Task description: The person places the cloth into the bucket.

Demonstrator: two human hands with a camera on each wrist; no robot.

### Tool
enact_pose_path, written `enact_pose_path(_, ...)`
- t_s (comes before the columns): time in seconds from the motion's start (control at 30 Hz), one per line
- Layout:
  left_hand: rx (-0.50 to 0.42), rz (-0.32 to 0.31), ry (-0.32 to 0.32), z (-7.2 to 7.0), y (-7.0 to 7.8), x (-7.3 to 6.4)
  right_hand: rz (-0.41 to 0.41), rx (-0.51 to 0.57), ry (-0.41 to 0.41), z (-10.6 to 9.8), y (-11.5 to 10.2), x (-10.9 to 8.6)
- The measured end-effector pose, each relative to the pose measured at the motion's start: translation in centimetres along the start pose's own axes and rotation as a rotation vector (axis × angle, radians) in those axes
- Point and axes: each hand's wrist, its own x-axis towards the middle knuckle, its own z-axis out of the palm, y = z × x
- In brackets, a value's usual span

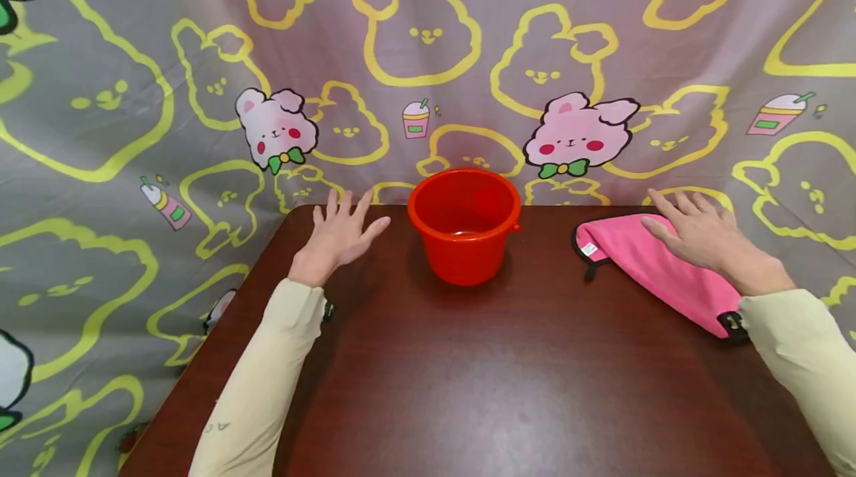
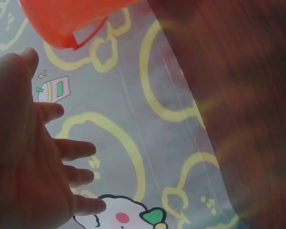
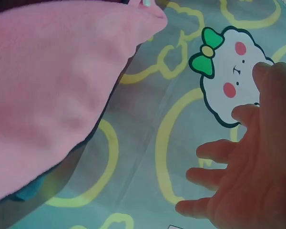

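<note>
My head view is bright, with pale glare on the tabletop nearer than the left hand and right hand and a shadow beneath the red bucket between them. I see both hands darkened in the dimmer, hazy wrist views.

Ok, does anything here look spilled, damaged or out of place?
Nothing stands out: the red bucket is upright, with no visible spill or damage. The pink fabric item merely lies slantwise on the right of the table.

Holds both arms outstretched, spreading left grip just left of the red bucket, right grip farther to its right.
</note>
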Motion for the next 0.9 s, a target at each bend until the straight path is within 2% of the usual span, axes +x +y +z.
enact_pose_path(0.2, -0.061, 0.022, 0.04, 0.4, 1.0, 0.0, -0.005, 0.063, 0.0, 0.3, -0.4, 0.3)
enact_pose_path(0.43, -0.17, 0.051, 0.044, 0.3, 3.0, -0.4, 0.004, 0.13, 0.009, 0.9, -0.5, 0.4)
enact_pose_path(0.6, -0.237, 0.085, 0.102, 0.4, 4.1, -0.3, 0.012, 0.214, 0.014, 1.7, -0.4, 0.3)
enact_pose_path(0.77, -0.342, 0.111, 0.15, 1.4, 4.9, -0.4, 0.001, 0.274, 0.025, 2.9, -0.8, 0.3)
enact_pose_path(0.9, -0.438, 0.106, 0.174, 2.3, 5.5, -0.5, 0.015, 0.298, 0.02, 3.5, -1.2, 0.4)
